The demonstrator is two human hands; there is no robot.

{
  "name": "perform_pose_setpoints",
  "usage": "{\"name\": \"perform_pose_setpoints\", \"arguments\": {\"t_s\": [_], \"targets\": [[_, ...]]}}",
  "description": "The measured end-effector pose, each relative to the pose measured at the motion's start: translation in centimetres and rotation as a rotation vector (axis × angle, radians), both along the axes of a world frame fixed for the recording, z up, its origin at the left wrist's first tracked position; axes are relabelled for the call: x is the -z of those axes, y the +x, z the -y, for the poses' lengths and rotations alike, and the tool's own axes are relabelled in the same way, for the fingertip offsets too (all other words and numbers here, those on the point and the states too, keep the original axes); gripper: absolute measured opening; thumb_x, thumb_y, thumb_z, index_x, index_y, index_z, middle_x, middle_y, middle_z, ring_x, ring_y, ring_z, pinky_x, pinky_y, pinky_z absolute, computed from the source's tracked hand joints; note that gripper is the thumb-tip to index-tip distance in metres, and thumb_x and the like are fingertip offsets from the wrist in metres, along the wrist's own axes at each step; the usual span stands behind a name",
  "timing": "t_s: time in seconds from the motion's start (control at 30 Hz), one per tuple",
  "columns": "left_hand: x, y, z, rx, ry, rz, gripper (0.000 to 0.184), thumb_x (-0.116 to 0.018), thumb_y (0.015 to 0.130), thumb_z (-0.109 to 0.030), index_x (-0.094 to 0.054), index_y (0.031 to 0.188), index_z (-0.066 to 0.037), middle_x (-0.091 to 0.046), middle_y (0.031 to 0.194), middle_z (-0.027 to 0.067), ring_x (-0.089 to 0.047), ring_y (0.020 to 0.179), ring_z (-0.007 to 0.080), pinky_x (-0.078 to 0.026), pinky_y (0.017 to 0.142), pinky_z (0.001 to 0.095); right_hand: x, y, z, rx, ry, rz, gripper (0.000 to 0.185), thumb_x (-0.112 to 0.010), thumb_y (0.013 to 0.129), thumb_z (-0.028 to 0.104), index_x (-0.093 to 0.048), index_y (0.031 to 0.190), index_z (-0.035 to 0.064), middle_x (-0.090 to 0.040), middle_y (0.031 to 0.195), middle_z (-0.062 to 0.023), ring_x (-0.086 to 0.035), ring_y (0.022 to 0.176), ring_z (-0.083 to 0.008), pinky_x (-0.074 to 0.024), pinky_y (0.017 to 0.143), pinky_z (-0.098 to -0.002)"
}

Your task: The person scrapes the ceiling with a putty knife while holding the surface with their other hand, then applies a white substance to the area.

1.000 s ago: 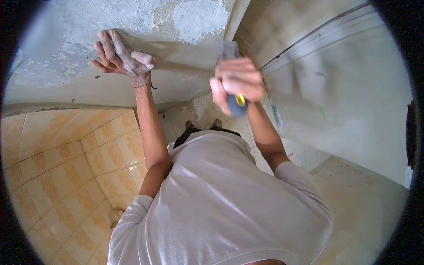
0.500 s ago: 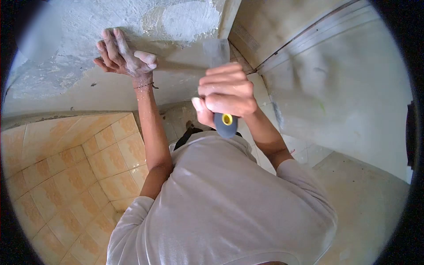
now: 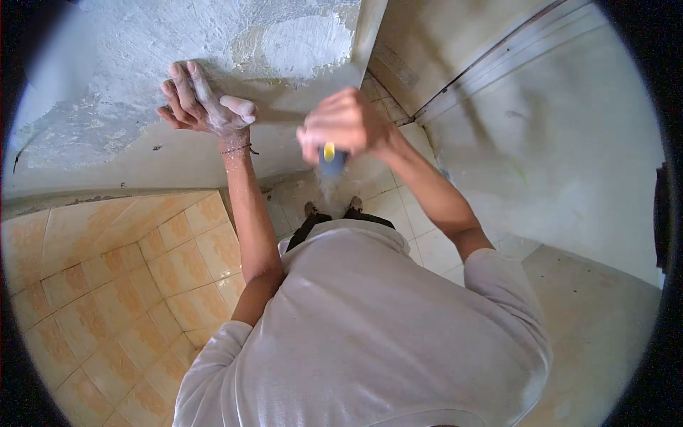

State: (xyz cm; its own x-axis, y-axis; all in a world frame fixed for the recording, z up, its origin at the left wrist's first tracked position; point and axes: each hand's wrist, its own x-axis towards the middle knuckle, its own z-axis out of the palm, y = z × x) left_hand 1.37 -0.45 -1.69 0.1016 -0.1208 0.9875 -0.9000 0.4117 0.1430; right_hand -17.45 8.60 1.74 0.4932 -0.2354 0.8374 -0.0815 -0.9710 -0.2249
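Note:
My left hand (image 3: 206,107), coated in pale dust, lies against the wall (image 3: 142,39) with its fingers spread. Around it the wall surface is rough and patchy, with paint gone in places. To its right, my right hand (image 3: 338,124) is wrapped round a scraper (image 3: 331,164), whose dark handle with a yellow-rimmed hole points down toward me. The hand is blurred by motion and hides the blade, so I cannot tell whether it touches the wall. Below the handle hangs a pale streak of falling dust (image 3: 326,186).
Orange-patterned tiles (image 3: 199,256) cover a surface at the lower left. A pale wall or panel (image 3: 548,164) stands close on the right. My shoes (image 3: 354,203) are on the light tiled floor (image 3: 427,245). The wall's vertical edge (image 3: 370,35) lies above my right hand.
My right hand has moved left and slightly up with the scraper, and the blade has gone from sight. Falling dust now shows below it. My left hand stays on the wall.

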Motion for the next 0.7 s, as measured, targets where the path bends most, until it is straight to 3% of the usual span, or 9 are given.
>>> {"name": "perform_pose_setpoints", "arguments": {"t_s": [0.03,0.13,0.27,0.3,0.33,0.4,0.6,0.67,0.7], "targets": [[0.0,0.0,0.1,-0.011,0.009,-0.008,0.101,0.003,0.085,-0.075,-0.061,0.123,-0.007,-0.054,0.134,0.0099,-0.037,0.134,0.027,-0.012,0.116,0.0461,0.4,-0.8,0.3,0.085,-0.037,-0.071,0.02,-0.066,0.071,-0.002,-0.051,0.064,0.0076,-0.051,0.056,0.0017,-0.05,0.044,-0.0128,-0.0369,0.037,-0.0267],[0.4,0.2,0.8,-0.012,-0.049,-0.004,0.101,0.003,0.085,-0.075,-0.062,0.122,-0.007,-0.054,0.134,0.0099,-0.038,0.133,0.0273,-0.011,0.116,0.0465,-0.5,0.8,-2.3,-0.001,-0.098,-0.042,0.017,-0.067,0.071,-0.002,-0.053,0.067,0.0068,-0.05,0.055,0.001,-0.049,0.044,-0.013,-0.0368,0.037,-0.0264],[0.4,0.3,0.8,-0.006,-0.07,0.008,0.1,0.003,0.087,-0.073,-0.062,0.121,-0.006,-0.055,0.133,0.0098,-0.038,0.133,0.0274,-0.012,0.116,0.0465,-2.0,1.6,-3.3,0.029,-0.191,-0.1,0.019,-0.067,0.072,-0.001,-0.052,0.064,0.0073,-0.05,0.056,0.0003,-0.05,0.045,-0.0119,-0.0357,0.037,-0.0266],[0.3,0.2,0.6,-0.014,-0.05,0.002,0.099,0.004,0.087,-0.072,-0.062,0.121,-0.006,-0.055,0.133,0.0097,-0.038,0.133,0.027,-0.012,0.116,0.0463,-1.3,0.3,-2.2,0.113,-0.178,-0.235,0.016,-0.067,0.077,0.026,-0.057,0.072,0.0153,-0.056,0.061,0.0042,-0.058,0.052,-0.0124,-0.0451,0.043,-0.0277],[0.2,0.1,0.5,-0.023,-0.031,-0.005,0.099,0.004,0.087,-0.072,-0.062,0.121,-0.006,-0.055,0.133,0.0096,-0.038,0.133,0.0267,-0.012,0.116,0.0461,-0.1,-0.5,-1.0,0.114,-0.18,-0.237,0.016,-0.067,0.077,0.026,-0.057,0.072,0.0153,-0.056,0.061,0.0042,-0.058,0.052,-0.0124,-0.0451,0.043,-0.0277],[0.2,0.1,0.3,-0.024,-0.016,-0.005,0.099,0.003,0.087,-0.072,-0.062,0.121,-0.006,-0.055,0.133,0.0094,-0.038,0.134,0.0267,-0.012,0.116,0.0461,1.6,-1.6,0.6,0.101,0.069,-0.181,0.015,-0.067,0.077,0.025,-0.057,0.072,0.0154,-0.058,0.062,0.0035,-0.061,0.053,-0.0135,-0.0463,0.044,-0.0283],[0.4,0.4,0.7,-0.01,-0.039,0.02,0.094,0.001,0.089,-0.07,-0.061,0.123,-0.007,-0.054,0.134,0.0091,-0.037,0.135,0.0263,-0.011,0.116,0.0459,-0.9,0.4,-3.3,0.048,-0.043,-0.219,0.014,-0.067,0.075,0.024,-0.056,0.071,0.0167,-0.059,0.064,0.0035,-0.062,0.055,-0.0142,-0.0481,0.047,-0.0284],[0.0,0.2,0.5,-0.008,-0.054,0.015,0.093,0.0,0.089,-0.069,-0.06,0.124,-0.007,-0.054,0.134,0.0092,-0.036,0.135,0.0262,-0.011,0.116,0.046,-0.9,-0.2,-1.8,0.152,-0.127,-0.228,0.019,-0.065,0.081,0.027,-0.054,0.07,0.0151,-0.059,0.065,0.0036,-0.063,0.057,-0.0128,-0.0487,0.048,-0.0285],[-0.1,0.1,0.4,-0.002,-0.049,0.01,0.092,0.0,0.09,-0.068,-0.06,0.124,-0.007,-0.054,0.134,0.0092,-0.037,0.135,0.026,-0.011,0.116,0.046,0.3,-0.5,0.3,0.021,-0.008,0.004,0.014,-0.067,0.074,-0.001,-0.058,0.067,0.0076,-0.05,0.052,0.0012,-0.049,0.04,-0.014,-0.0383,0.038,-0.0276]]}}
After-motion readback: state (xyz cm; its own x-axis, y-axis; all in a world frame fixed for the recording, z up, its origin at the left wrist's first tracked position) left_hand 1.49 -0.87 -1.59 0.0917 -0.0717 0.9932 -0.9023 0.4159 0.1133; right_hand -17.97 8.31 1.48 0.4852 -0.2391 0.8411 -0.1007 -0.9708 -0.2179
